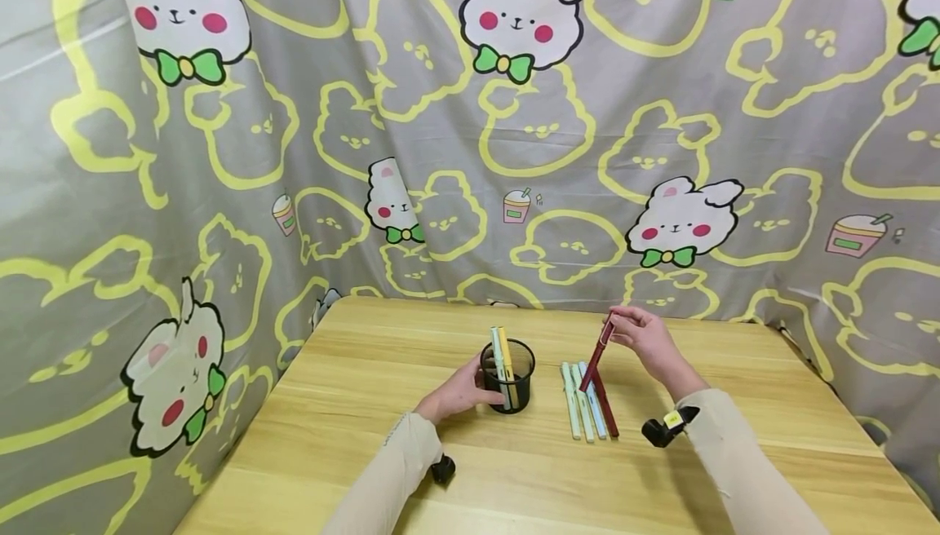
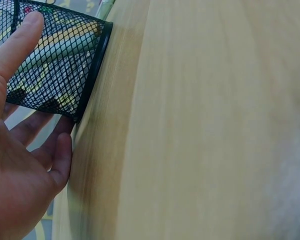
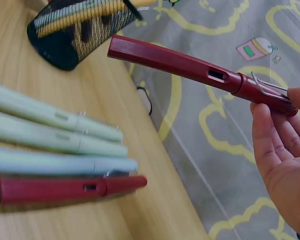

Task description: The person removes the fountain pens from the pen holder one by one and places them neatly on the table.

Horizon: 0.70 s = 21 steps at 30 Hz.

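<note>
The left hand [image 1: 457, 395] wraps its fingers [image 2: 20, 42] around the mesh cup [image 1: 507, 376]. The right hand's [image 1: 649, 343] fingers [image 3: 270, 135] pinch the red pen's [image 1: 597, 355] clip end; the pen slants down-left from them toward the pens [image 1: 587, 400] lying on the table [image 1: 367, 437]. Only the right wrist view shows its window.

The left hand [image 2: 20, 165] cups a black mesh cup [image 2: 55, 70], thumb against its side and fingers beneath. Pale green and yellow pens [image 2: 60, 47] show through the mesh. The cup's rim meets the wooden counter [image 2: 205, 130].
</note>
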Each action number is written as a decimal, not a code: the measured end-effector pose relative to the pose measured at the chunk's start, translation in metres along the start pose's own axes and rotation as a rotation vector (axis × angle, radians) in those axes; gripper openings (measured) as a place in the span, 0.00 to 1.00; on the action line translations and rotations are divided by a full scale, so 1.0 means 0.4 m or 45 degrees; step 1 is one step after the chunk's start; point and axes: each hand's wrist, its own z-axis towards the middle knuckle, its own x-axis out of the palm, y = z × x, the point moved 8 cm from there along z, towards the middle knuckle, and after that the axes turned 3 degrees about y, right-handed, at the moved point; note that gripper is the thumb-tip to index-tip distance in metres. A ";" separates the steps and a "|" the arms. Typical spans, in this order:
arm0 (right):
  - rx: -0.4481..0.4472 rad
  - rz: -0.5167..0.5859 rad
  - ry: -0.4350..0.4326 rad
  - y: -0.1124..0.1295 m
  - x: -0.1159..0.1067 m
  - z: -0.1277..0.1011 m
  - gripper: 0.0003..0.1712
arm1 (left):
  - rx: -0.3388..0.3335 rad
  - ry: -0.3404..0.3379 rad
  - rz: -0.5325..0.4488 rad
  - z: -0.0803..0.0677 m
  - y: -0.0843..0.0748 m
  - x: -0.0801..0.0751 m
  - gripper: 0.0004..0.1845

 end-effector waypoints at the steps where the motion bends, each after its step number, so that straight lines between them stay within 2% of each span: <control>1: 0.007 -0.012 0.001 -0.005 -0.006 -0.002 0.06 | -0.001 0.003 0.001 0.000 0.000 0.000 0.45; 4: 0.031 -0.064 -0.003 -0.018 -0.027 -0.007 0.09 | -0.010 0.004 0.005 0.000 0.002 0.000 0.45; 8: 0.067 -0.175 -0.004 -0.037 -0.055 -0.013 0.24 | -0.011 -0.001 0.022 -0.001 -0.001 -0.002 0.46; 11: 0.098 -0.239 -0.012 -0.052 -0.076 -0.020 0.30 | -0.004 0.005 0.027 0.000 -0.004 -0.001 0.46; 21: 0.181 -0.392 -0.038 -0.093 -0.122 -0.045 0.30 | -0.001 0.012 0.032 0.002 -0.001 0.000 0.45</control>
